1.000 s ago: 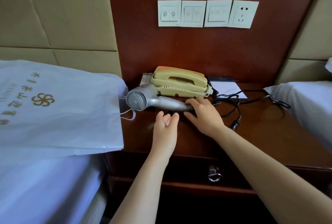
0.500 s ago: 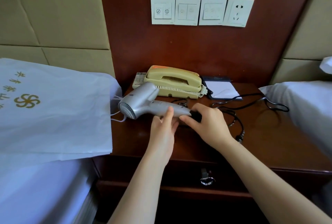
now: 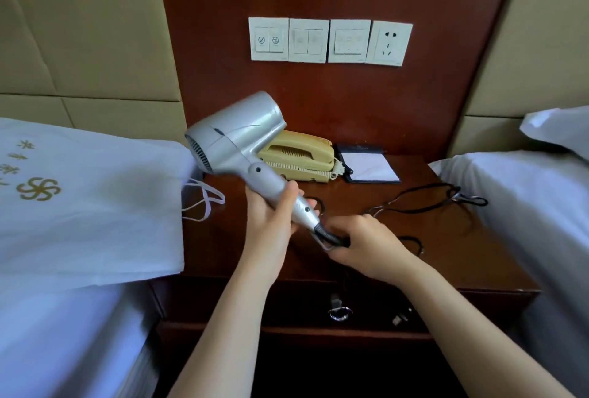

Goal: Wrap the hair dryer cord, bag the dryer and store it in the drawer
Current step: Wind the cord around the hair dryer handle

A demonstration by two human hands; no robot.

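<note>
The left hand [image 3: 274, 222] grips the silver hair dryer [image 3: 236, 139] by its handle above the bench [image 3: 478, 254] while the right hand [image 3: 366, 244] pinches the black cord [image 3: 331, 237] at the handle's base; best to wind even, unstrained loops from there, drawing in the slack lying to the right.

The surface [image 3: 475, 260] lies bare at its front-right corner, but the black cord [image 3: 330, 237] loops across the middle. The telephone [image 3: 299, 155] and notepad [image 3: 371, 164] block the back; the white bag [image 3: 95, 212] overhangs the left edge.

Left hand [image 3: 271, 222] gripping hair dryer [image 3: 237, 142], right hand [image 3: 363, 246] pinching cord [image 3: 424, 195]
</note>
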